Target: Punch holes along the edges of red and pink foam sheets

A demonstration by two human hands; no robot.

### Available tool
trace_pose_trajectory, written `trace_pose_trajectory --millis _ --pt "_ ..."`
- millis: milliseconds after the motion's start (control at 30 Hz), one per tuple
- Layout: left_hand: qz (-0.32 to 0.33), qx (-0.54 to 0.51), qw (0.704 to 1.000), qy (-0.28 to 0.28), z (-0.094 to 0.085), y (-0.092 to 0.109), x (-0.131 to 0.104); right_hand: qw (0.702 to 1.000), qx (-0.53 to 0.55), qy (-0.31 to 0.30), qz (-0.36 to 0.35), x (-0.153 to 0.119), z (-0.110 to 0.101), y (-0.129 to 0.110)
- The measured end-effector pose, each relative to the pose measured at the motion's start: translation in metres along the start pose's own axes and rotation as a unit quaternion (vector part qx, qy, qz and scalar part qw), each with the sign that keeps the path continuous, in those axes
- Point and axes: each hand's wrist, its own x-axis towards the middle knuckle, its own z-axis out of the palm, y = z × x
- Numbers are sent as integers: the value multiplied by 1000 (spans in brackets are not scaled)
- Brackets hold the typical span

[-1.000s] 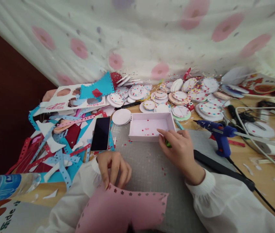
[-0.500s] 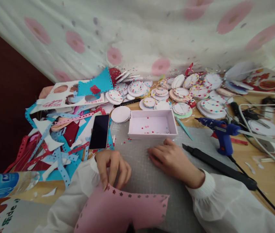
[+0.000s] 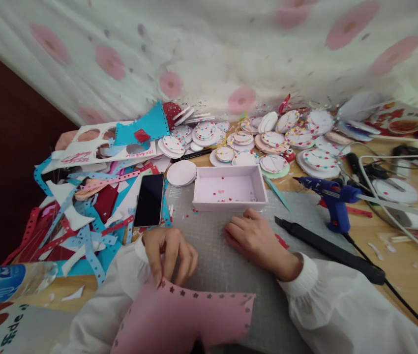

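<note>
My left hand (image 3: 172, 255) pinches the top edge of a pink sheet of paper (image 3: 187, 317) between thumb and finger. Small flower-shaped holes run along the sheet's edges, and its lower part leaves the view. On the grey cutting mat (image 3: 209, 246) rests my right hand (image 3: 251, 238), fingers curled in and pressed together; whatever they may hold is hidden. Just beyond it stands a shallow white box (image 3: 227, 205) with tiny red and pink flower pieces inside. A small red scrap (image 3: 282, 241) lies beside my right wrist.
A black phone (image 3: 149, 200) and a heap of coloured paper strips (image 3: 87, 226) lie left. At right are a black cutter knife (image 3: 327, 248), a blue glue gun (image 3: 332, 199) and cables. White discs with beads (image 3: 275, 164) line the back. A water bottle (image 3: 13, 282) lies front left.
My right hand has shifted slightly, and the red scrap by its wrist now shows. My left hand keeps its pinch on the pink paper. The whole view has moved a little.
</note>
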Motion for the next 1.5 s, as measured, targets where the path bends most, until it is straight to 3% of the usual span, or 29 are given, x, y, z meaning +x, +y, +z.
trace_pose_trajectory --millis 133,333,433,533,633,733,833,967,1067,1267,1400,1467,1500 --pt "13 -25 996 80 7 2 2 995 56 64 42 1 -12 3" --pt "57 -49 977 199 28 -13 -2 994 79 -75 18 -1 -14 8" --pt "116 -31 960 252 34 -20 -3 993 71 -86 29 -2 -7 7" --pt "114 -10 970 213 34 -22 -6 997 45 -58 15 -2 -4 5" --pt "47 12 975 215 33 -23 -12 1000 16 24 6 -2 -10 4" --pt "12 69 967 246 29 -29 -22 988 -35 104 107 -2 -18 7" --pt "11 172 954 247 16 -36 -29 977 -93 98 163 -1 -21 6" --pt "-49 267 925 265 -1 -42 -33 984 -90 92 127 -2 -18 -6" --pt "-19 296 926 235 -5 -40 -33 988 -52 104 103 -6 -16 -17" --pt "-56 122 971 198 -1 -30 -24 981 -61 143 115 -12 -11 -14" --pt "-36 6 987 159 5 -22 -15 979 -73 128 140 -7 -11 -8" --pt "10 -20 982 187 10 -18 -12 980 -34 131 149 -4 -15 -7" --pt "45 -31 971 233 13 -17 -11 977 12 143 157 -2 -18 -7"
